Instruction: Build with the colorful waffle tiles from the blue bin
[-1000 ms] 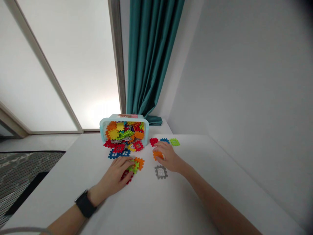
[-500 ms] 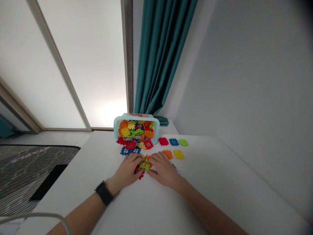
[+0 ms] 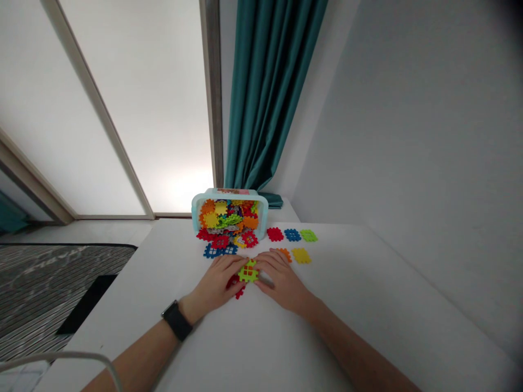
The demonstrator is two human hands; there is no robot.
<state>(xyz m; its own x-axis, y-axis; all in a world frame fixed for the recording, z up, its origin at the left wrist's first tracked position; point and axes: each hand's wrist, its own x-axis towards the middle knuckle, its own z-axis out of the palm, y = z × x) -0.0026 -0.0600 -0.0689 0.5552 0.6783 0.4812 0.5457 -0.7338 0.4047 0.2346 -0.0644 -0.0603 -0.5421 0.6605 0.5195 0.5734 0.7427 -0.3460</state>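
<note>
My left hand [image 3: 216, 284] and my right hand [image 3: 281, 280] meet over a small cluster of toy tiles on the white table [image 3: 253, 337]. Both pinch a lime-green interlocking tile [image 3: 248, 271] held between their fingertips. A red tile [image 3: 236, 284] lies under my left fingers. A black watch [image 3: 176, 320] is on my left wrist. Beyond the hands, a pale blue tub [image 3: 229, 212] lies on its side, spilling many coloured tiles.
Red [image 3: 275, 234], blue [image 3: 292, 234] and green [image 3: 308, 235] tiles lie in a row right of the tub, with orange [image 3: 285, 253] and yellow [image 3: 301, 255] tiles nearer. A teal curtain [image 3: 269, 98] hangs behind. The table's left edge drops to a striped rug [image 3: 36, 283].
My right hand left the orange tile and came leftwards to join my left hand on the green tile. The grey tile is hidden now. The view shifted, so the tub sits further right.
</note>
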